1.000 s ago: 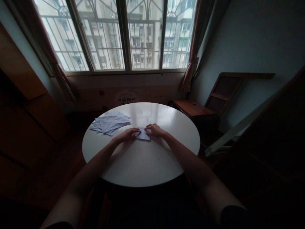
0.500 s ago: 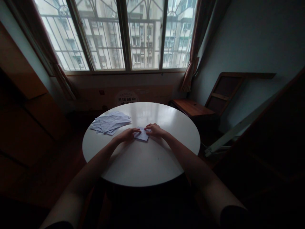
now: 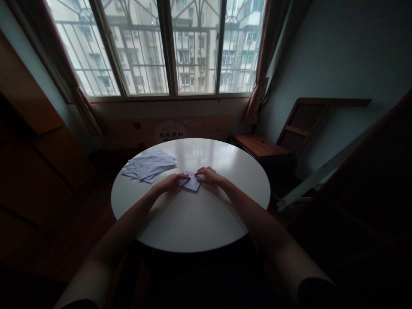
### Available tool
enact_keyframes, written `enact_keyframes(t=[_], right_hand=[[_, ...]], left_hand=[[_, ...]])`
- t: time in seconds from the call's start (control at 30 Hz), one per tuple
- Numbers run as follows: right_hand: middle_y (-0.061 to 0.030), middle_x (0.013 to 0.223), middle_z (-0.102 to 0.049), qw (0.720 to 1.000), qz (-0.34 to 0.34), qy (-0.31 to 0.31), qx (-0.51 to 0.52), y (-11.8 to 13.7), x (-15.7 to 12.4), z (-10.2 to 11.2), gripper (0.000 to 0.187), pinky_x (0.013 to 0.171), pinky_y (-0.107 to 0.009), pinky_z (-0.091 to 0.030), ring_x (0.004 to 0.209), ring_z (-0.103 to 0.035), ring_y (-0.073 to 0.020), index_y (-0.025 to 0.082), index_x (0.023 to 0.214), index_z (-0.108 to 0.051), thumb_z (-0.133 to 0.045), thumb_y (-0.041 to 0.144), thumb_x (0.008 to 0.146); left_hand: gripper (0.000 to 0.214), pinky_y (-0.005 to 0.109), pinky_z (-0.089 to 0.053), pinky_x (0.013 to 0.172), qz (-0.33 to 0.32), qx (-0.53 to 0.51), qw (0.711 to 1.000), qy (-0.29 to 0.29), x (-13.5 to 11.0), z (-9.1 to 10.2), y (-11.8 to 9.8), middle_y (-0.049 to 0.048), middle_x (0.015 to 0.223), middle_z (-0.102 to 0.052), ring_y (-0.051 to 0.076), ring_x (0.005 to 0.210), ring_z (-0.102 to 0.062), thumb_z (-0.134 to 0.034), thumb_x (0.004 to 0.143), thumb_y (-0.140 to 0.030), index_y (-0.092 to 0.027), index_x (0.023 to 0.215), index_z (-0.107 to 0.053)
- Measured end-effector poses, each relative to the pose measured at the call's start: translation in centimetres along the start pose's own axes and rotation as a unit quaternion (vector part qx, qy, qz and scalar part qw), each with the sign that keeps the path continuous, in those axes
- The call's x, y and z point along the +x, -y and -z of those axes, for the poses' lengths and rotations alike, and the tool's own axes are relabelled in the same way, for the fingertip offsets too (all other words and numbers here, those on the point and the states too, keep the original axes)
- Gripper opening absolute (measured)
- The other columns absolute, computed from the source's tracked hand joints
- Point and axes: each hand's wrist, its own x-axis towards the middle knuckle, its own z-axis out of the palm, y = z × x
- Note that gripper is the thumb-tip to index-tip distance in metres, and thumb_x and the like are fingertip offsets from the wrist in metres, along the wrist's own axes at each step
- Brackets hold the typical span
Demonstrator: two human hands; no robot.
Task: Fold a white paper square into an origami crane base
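A small folded sheet of paper (image 3: 192,185) lies flat near the middle of the round white table (image 3: 193,227). My left hand (image 3: 170,182) grips its left side, with thumb and fingertips on the paper. At its upper right edge, my right hand (image 3: 210,175) has its curled fingers closed on the paper. Both hands rest low, against the tabletop. To the left, beyond my left hand, several thin whitish papers (image 3: 148,165) lie in a loose, overlapping pile.
A cardboard box (image 3: 199,124) with printed characters stands behind the table, under the barred window (image 3: 144,56). On the right are a wooden chair (image 3: 262,146) and a pale slanted bar (image 3: 322,176) near the wall. Wooden cabinets (image 3: 32,107) stand at the left.
The folded paper has shifted very slightly to the left under my fingers. Both hands keep nearly the same position, and the pile is unchanged.
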Motion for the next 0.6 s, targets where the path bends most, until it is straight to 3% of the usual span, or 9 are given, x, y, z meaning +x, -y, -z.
enact_keyframes(t=[0.1, 0.2, 0.3, 0.43, 0.6], right_hand=[[-0.0055, 0.13, -0.061, 1.0, 0.002, -0.004, 0.005, 0.0, -0.1, 0.0, 0.035, 0.1, -0.041, -0.04, 0.119, -0.053, -0.029, 0.028, 0.116, -0.069, -0.063, 0.034, 0.083], [-0.0052, 0.129, -0.061, 1.0, 0.001, -0.006, 0.008, 0.0, -0.1, 0.0, 0.034, 0.1, -0.041, -0.04, 0.119, -0.053, -0.0288, 0.028, 0.116, -0.069, -0.063, 0.034, 0.083], [-0.0054, 0.13, -0.061, 1.0, 0.001, -0.004, 0.007, -0.1, -0.1, 0.0, 0.035, 0.1, -0.042, -0.04, 0.118, -0.053, -0.0297, 0.028, 0.116, -0.069, -0.063, 0.035, 0.083], [-0.0058, 0.13, -0.06, 1.0, -0.005, -0.005, 0.006, 0.0, 0.0, -0.1, 0.034, 0.1, -0.043, -0.04, 0.118, -0.053, -0.0301, 0.028, 0.115, -0.07, -0.063, 0.035, 0.082], [-0.0056, 0.131, -0.06, 1.0, -0.001, -0.002, 0.001, 0.0, 0.0, -0.1, 0.034, 0.101, -0.043, -0.039, 0.119, -0.052, -0.0301, 0.028, 0.116, -0.069, -0.062, 0.035, 0.083]], left_hand=[[0.063, 0.041, -0.039, 0.11, 0.001, -0.001, 1.0, -0.013, -0.1, 0.2, -0.5, 0.0086, 0.136, -0.056, 0.026, 0.128, -0.051, -0.042, 0.069, 0.002, -0.016, 0.126, -0.062], [0.043, 0.039, -0.044, 0.105, -0.003, -0.006, 0.999, -0.039, -0.1, 0.2, -0.8, 0.0087, 0.13, -0.062, 0.025, 0.119, -0.058, -0.048, 0.081, -0.013, -0.017, 0.121, -0.065], [0.034, 0.036, -0.047, 0.101, -0.005, 0.002, 0.998, -0.068, -0.1, 0.1, -0.5, 0.0077, 0.124, -0.066, 0.024, 0.113, -0.062, -0.052, 0.085, -0.026, -0.019, 0.113, -0.069], [0.03, 0.035, -0.048, 0.1, 0.005, 0.008, 0.995, -0.096, 0.0, -0.1, 0.3, 0.0088, 0.121, -0.067, 0.023, 0.109, -0.063, -0.053, 0.083, -0.024, -0.018, 0.105, -0.072], [0.035, 0.036, -0.048, 0.099, 0.011, 0.005, 0.997, -0.074, 0.0, -0.2, 1.1, 0.0112, 0.124, -0.065, 0.024, 0.111, -0.062, -0.052, 0.079, -0.018, -0.015, 0.109, -0.07]])
